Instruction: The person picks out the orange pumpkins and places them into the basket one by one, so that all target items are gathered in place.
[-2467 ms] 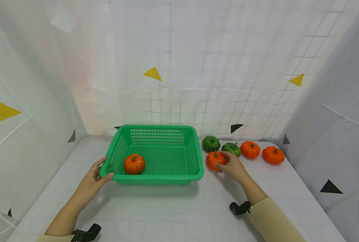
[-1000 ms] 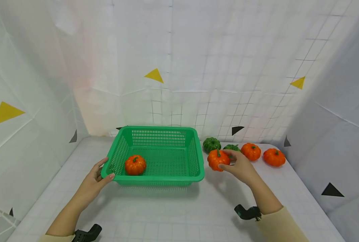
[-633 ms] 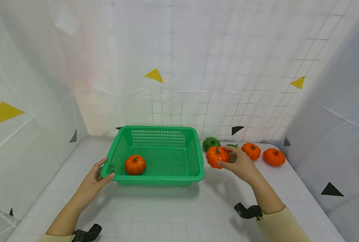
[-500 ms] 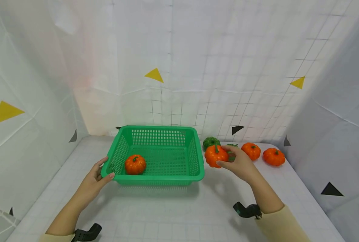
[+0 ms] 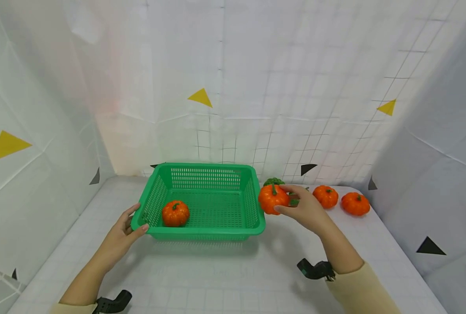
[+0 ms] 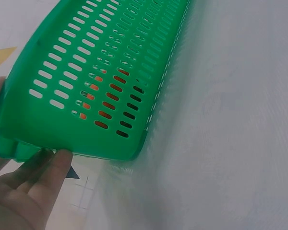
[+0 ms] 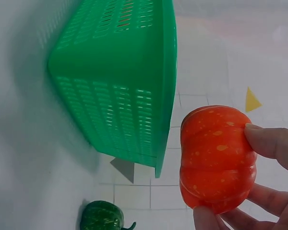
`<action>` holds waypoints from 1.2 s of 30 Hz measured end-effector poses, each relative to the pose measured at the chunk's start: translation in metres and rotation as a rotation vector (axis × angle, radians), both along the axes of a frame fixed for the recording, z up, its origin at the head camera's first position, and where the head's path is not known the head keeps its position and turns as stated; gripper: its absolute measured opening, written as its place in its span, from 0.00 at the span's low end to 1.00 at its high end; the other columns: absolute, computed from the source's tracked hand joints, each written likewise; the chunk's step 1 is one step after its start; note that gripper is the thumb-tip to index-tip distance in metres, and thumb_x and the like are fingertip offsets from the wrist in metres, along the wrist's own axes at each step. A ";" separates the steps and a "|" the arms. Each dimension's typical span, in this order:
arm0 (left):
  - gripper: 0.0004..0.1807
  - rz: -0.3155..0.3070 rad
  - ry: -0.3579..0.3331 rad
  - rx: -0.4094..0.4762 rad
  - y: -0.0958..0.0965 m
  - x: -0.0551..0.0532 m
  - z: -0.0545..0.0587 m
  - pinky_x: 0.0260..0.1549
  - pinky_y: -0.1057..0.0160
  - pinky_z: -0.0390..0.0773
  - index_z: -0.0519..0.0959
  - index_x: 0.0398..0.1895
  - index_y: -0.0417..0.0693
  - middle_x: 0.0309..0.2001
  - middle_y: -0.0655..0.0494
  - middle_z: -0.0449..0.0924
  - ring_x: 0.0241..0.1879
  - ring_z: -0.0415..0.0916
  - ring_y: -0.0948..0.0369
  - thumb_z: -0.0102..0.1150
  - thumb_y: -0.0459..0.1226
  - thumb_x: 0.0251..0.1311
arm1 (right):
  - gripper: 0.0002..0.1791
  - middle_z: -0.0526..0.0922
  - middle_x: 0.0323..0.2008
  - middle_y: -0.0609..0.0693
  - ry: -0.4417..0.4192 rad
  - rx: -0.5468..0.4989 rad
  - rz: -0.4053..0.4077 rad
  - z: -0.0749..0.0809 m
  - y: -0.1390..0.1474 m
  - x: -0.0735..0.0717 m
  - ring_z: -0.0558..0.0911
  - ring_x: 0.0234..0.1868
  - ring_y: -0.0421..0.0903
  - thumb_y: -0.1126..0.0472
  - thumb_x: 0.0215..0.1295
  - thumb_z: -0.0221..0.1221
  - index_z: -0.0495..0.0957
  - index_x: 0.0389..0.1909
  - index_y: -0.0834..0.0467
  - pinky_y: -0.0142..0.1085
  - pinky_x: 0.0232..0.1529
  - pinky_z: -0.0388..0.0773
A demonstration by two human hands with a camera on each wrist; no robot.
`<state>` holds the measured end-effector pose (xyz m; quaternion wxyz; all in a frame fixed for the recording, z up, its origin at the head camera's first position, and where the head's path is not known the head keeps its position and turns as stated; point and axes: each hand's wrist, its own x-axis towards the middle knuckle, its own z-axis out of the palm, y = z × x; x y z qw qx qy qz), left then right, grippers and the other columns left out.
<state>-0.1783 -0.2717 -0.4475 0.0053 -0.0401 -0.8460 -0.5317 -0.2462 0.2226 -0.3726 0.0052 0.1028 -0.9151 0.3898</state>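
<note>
1 pumpkin (image 5: 272, 199), pinched by the right hand (image 5: 304, 211), has neared the basket (image 5: 206, 231) the left hand (image 5: 117, 239) grips. Right of that, green pumpkins (image 5: 273, 181) sit part-hidden.

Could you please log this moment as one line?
left hand: grips green basket | right hand: holds orange pumpkin raised near basket | inside basket: second orange pumpkin

From above and behind left grip (image 5: 120, 236) and right grip (image 5: 304, 210), the head view faces forward, down at the desk (image 5: 201, 274). Each wrist view, turned sideways, looks closely past its grip; all share the green basket (image 5: 201, 231) between.
</note>
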 end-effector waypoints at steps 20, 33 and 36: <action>0.44 0.002 0.014 -0.006 -0.001 0.000 -0.003 0.54 0.63 0.75 0.42 0.81 0.46 0.72 0.29 0.56 0.66 0.65 0.40 0.56 0.45 0.73 | 0.37 0.75 0.62 0.54 0.025 -0.073 0.124 0.020 -0.039 -0.012 0.75 0.58 0.57 0.49 0.59 0.72 0.71 0.69 0.52 0.48 0.47 0.82; 0.45 -0.001 0.017 0.005 -0.001 0.000 -0.004 0.53 0.64 0.75 0.42 0.81 0.47 0.72 0.29 0.56 0.66 0.66 0.40 0.57 0.44 0.72 | 0.36 0.74 0.65 0.53 0.034 -0.088 0.208 0.030 -0.074 -0.026 0.75 0.61 0.56 0.51 0.59 0.72 0.72 0.67 0.54 0.46 0.46 0.82; 0.45 -0.004 0.018 0.008 -0.001 0.000 -0.005 0.53 0.63 0.75 0.41 0.81 0.47 0.72 0.29 0.56 0.66 0.66 0.40 0.57 0.44 0.72 | 0.35 0.73 0.65 0.52 0.007 -0.103 0.227 0.030 -0.081 -0.031 0.75 0.62 0.56 0.51 0.60 0.72 0.72 0.67 0.53 0.46 0.47 0.82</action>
